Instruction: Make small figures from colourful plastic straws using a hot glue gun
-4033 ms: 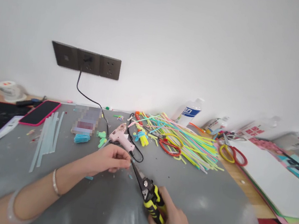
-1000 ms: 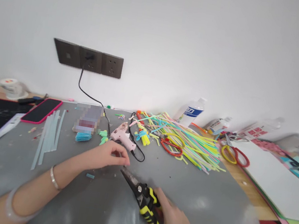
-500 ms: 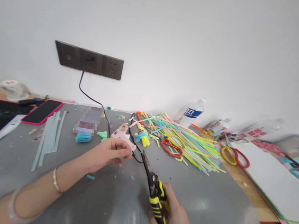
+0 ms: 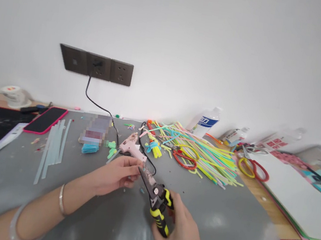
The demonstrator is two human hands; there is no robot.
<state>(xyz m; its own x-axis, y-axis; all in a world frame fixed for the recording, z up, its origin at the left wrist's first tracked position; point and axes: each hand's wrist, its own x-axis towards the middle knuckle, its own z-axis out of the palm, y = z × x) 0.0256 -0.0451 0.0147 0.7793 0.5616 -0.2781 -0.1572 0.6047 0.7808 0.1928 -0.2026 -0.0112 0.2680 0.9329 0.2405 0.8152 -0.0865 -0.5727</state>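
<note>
My right hand [image 4: 183, 233] is wrapped around pliers [image 4: 156, 194] with black and yellow handles. Their jaws are parted and reach the fingertips of my left hand [image 4: 119, 174]. Those fingers are pinched together on a small light-blue piece [image 4: 142, 167], mostly hidden by the fingers and jaws. Just behind my left hand lies a pink glue gun [image 4: 132, 146] with a black cord. Beside the glue gun is a little yellow and blue figure [image 4: 154, 148] made of pipe cleaners.
Loose pipe cleaners [image 4: 215, 161] and red-yellow scissors [image 4: 185, 158] lie at the back right, with a bottle [image 4: 207, 121] behind. Clear glue sticks [image 4: 52, 147], a pink-cased phone [image 4: 46, 120] and a blue bundle [image 4: 90, 148] are on the left. White paper [image 4: 286, 192] lies far right.
The pliers have moved left and turned, bringing their jaws to my left fingertips. My left hand has shifted slightly down, so more of the glue gun shows.
</note>
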